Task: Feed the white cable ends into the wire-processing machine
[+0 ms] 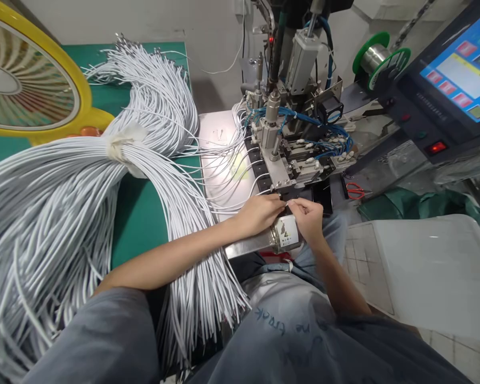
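Observation:
My left hand [260, 213] and my right hand [310, 217] meet at the front edge of a small machine [292, 144]. Both pinch the end of a thin white wire [246, 193] between their fingertips, just below the machine's black fixture. The wire runs left over a lit steel plate [224, 144] toward a big bundle of white wires [64, 213]. That bundle is bound with tape [122, 144] and drapes over the green table [142, 218] and past its front edge. A round metal part with a warning sticker [286, 232] sits under my right hand.
A yellow fan [28, 74] stands at the back left. A touch screen [462, 69] and a red lit switch [436, 147] are at the right, a green wire spool [378, 58] behind the machine. Red scissors [355, 190] lie right of it. A translucent bin lid [428, 266] sits lower right.

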### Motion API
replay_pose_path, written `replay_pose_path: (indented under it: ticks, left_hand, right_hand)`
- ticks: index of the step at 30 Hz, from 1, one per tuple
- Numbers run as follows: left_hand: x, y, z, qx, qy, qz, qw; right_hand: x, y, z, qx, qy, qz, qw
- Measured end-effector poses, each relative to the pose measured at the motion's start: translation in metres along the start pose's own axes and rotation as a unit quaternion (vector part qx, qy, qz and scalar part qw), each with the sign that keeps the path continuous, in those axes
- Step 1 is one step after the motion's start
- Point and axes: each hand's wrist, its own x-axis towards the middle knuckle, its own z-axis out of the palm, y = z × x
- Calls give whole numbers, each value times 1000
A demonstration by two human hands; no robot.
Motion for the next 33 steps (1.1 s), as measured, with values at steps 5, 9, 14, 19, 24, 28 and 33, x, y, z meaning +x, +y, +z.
replay_pose_path:
  ticks: [5, 9, 14, 19, 24, 28, 33]
  left_hand:
    - [3, -4, 1, 144, -74, 10, 987]
    - [4, -4, 1, 171, -100, 14, 980]
    - [5, -5, 0, 171, -105, 24, 979]
    - [5, -7, 0, 169, -111, 52, 978]
    - [6, -6, -1, 187, -118, 58, 973]
    - [5, -5, -3, 197, -123, 61, 971]
    - [5, -5, -3, 199, -132, 61, 969]
  right_hand:
    - [12, 24, -10, 39, -55, 76, 995]
    - [14, 31, -9, 65, -69, 107, 990]
    - [16, 31, -6, 75, -80, 123, 986]
    - [21, 33, -7, 82, -108, 143, 980]
    - [24, 34, -8, 107, -153, 191, 964]
    - [24, 35, -8, 135, -173, 231, 948]
    - [23, 38, -8, 113, -163, 200, 959]
